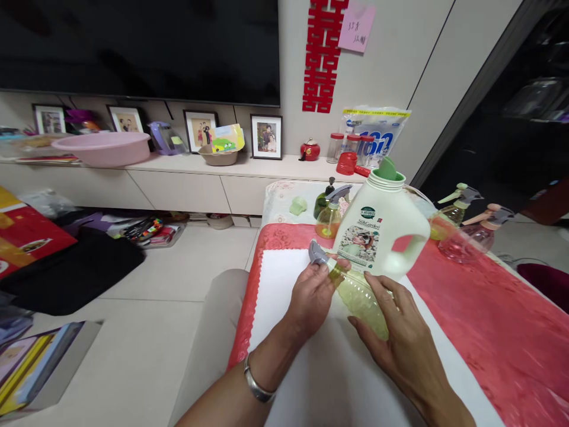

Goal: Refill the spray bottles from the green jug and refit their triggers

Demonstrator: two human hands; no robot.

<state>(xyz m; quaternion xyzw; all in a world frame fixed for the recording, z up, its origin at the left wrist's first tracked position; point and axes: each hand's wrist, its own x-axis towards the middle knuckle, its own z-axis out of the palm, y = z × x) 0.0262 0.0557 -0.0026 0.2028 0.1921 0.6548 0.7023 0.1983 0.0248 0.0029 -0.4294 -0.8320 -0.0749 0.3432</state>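
A yellow-green transparent spray bottle (362, 301) with a grey spray head lies tilted between my hands, above the white sheet. My left hand (313, 296) is closed round its neck, just below the spray head. Against the bottle's body rests my right hand (398, 326), fingers and thumb apart on either side of it. Right behind the bottle stands a large pale green jug (382, 222) with a printed label, a green piece in its open mouth. An amber-tinted spray bottle (328, 220) and a dark green pump bottle (320, 204) are left of the jug.
Two more spray bottles, one yellow-green (448, 216) and one pink (469, 240), stand at the right on the red tablecloth (489, 308). A light green cap (298, 206) sits near the table's back. Behind is a cabinet (186, 191) with picture frames, jars and a pink basin (106, 149).
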